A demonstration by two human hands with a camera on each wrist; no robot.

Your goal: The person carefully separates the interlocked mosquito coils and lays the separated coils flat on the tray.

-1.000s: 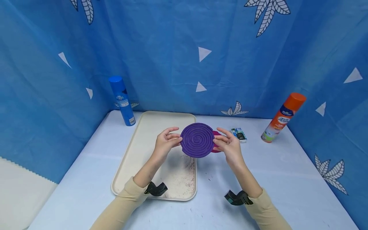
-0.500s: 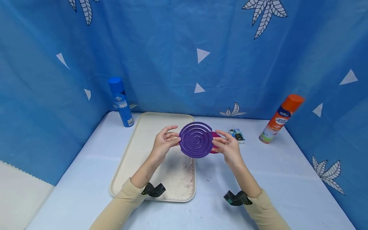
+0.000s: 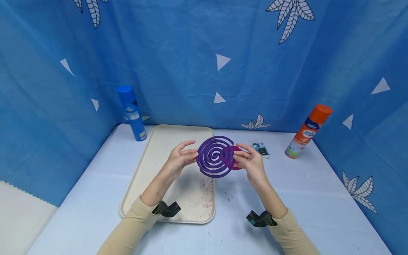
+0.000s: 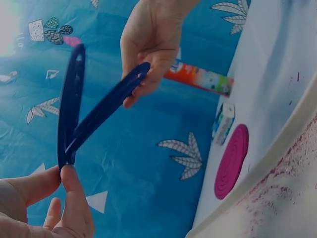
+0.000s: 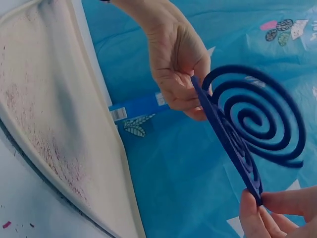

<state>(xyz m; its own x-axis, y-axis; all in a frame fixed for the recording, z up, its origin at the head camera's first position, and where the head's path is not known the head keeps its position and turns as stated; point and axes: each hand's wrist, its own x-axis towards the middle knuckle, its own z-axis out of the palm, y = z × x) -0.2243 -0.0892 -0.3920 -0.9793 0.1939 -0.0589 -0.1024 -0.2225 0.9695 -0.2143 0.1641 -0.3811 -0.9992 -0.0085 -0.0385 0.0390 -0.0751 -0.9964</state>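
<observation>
Two purple mosquito coils (image 3: 214, 156), partly pulled apart, are held up above the tray's right side. My left hand (image 3: 179, 158) pinches their left edge between thumb and fingers. At the opposite edge, my right hand (image 3: 251, 163) pinches one coil. From the left wrist view, the coils form a V (image 4: 73, 99) that narrows at my left fingertips. One coil lies edge-on (image 5: 225, 134) in the right wrist view, while the other fans out as an open spiral. Partly hidden behind them in the head view, a magenta coil (image 4: 232, 161) lies on the table.
A cream tray (image 3: 153, 152) with reddish crumbs lies left of centre. At the back left stands a blue spray can (image 3: 131, 113); an orange-capped spray can (image 3: 307, 131) stands at the right. A small box (image 3: 260, 150) lies behind my right hand. Blue cloth (image 3: 178, 71) surrounds the table.
The purple spiral looked solid a second ago; gaps now show between its rings as the two coils spread apart. Both hands keep their grip, with a slight leftward shift in the view.
</observation>
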